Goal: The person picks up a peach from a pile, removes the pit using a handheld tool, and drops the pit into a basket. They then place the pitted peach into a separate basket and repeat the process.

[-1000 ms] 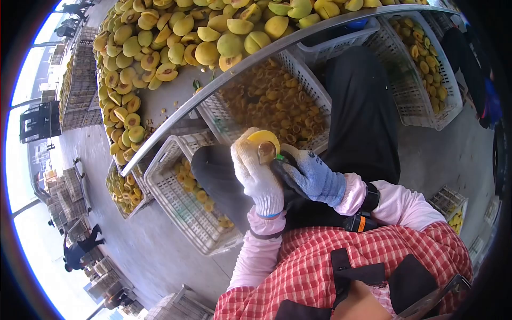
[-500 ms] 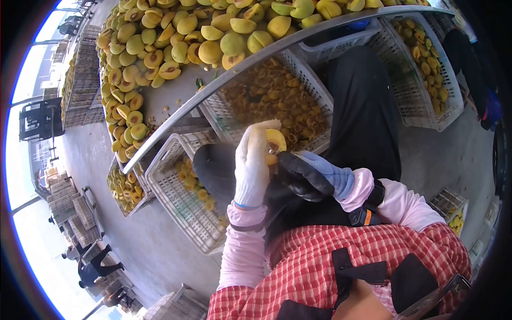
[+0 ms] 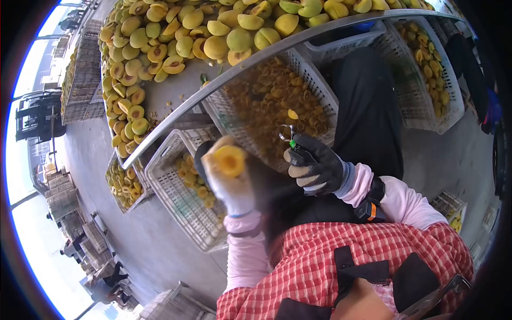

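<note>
The person's left hand (image 3: 226, 181), in a pale knitted glove blurred at the fingers, is grasping a fruit half (image 3: 229, 161). Its rounded, orange-yellow cut face is turning toward the camera, with a darker round patch marking the centre. The right hand (image 3: 320, 169), in a black-coated glove with tan-looking fingertips and a blue-grey knitted cuff, is clenching around a slim tool (image 3: 288, 133); a bright, curved metal end is projecting beyond a green part.

The fruit half is sitting at the fingers of the left hand, well apart from the right hand and to the left of the tool. Both hands are hovering above the person's dark trousers.

Beyond them, a smooth metal rim is edging the table (image 3: 197, 100), where smooth-skinned yellow-green fruit (image 3: 136, 40) is lying heaped. A latticed plastic crate (image 3: 322, 88) is holding rough, brownish scraps (image 3: 261, 90), while another crate (image 3: 184, 216), left of the left hand, is holding yellow pieces (image 3: 188, 173).
</note>
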Tool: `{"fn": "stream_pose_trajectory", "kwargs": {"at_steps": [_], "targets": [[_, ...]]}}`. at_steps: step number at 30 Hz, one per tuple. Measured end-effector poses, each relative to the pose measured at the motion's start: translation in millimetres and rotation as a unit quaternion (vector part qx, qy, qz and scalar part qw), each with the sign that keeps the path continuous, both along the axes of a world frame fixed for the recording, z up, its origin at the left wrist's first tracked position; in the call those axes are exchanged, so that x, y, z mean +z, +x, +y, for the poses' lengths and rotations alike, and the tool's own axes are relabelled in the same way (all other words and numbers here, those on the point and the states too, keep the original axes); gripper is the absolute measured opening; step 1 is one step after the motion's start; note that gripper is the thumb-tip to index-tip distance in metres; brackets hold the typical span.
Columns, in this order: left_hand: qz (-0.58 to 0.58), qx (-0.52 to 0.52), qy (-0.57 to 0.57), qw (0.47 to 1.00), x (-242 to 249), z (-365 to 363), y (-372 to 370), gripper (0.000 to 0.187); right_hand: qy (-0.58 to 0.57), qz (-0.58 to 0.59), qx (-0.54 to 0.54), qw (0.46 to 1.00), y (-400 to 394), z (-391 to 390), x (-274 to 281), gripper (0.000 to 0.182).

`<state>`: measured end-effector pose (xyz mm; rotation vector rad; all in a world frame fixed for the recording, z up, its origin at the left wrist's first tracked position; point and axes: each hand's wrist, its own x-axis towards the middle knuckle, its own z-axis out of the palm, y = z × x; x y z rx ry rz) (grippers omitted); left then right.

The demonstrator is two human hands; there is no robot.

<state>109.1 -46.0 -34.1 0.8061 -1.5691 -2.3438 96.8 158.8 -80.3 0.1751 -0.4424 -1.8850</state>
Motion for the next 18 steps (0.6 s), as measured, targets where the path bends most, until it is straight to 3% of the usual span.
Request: {"fn": "stream_pose_trajectory", "kwargs": {"at_steps": [2,3,5,7,10,12,14,16,18], "targets": [[0.026,0.111,-0.109,0.988,2.7,-51.4,9.0,0.046,0.019,0.026,0.008,0.999,-8.5,-0.8,-2.0,0.049],[-0.078,0.074,-0.269,0.957,-3.2,-92.3,17.0,0.044,0.028,0.030,-0.001,0.999,-9.2,-1.8,-1.6,0.050],[-0.222,0.021,-0.528,0.820,-14.3,-134.5,30.3,0.041,0.070,0.042,0.011,0.997,-10.2,-1.8,-0.3,0.050],[-0.293,-0.003,-0.714,0.636,-6.9,-136.8,18.3,0.038,0.121,0.056,0.020,0.991,-15.2,-5.5,1.0,0.051],[-0.091,-0.018,-0.581,0.809,25.2,-69.9,-45.5,0.037,0.214,0.072,0.047,0.973,-17.6,-11.2,8.7,0.051],[-0.060,-0.099,-0.566,0.817,36.1,-41.2,-100.6,0.038,0.249,0.096,0.049,0.963,-19.2,-12.8,8.5,0.050],[-0.045,-0.179,-0.680,0.709,44.9,-21.6,-167.2,0.039,0.309,0.112,0.046,0.943,-22.4,-10.4,11.9,0.050],[-0.015,-0.251,-0.810,0.529,41.9,-10.8,-219.1,0.045,0.342,0.118,0.024,0.932,-24.2,-5.1,11.7,0.050],[-0.008,-0.285,-0.839,0.463,6.6,-21.6,-260.6,0.051,0.386,0.130,0.008,0.913,-29.7,-0.4,13.9,0.050]]}}
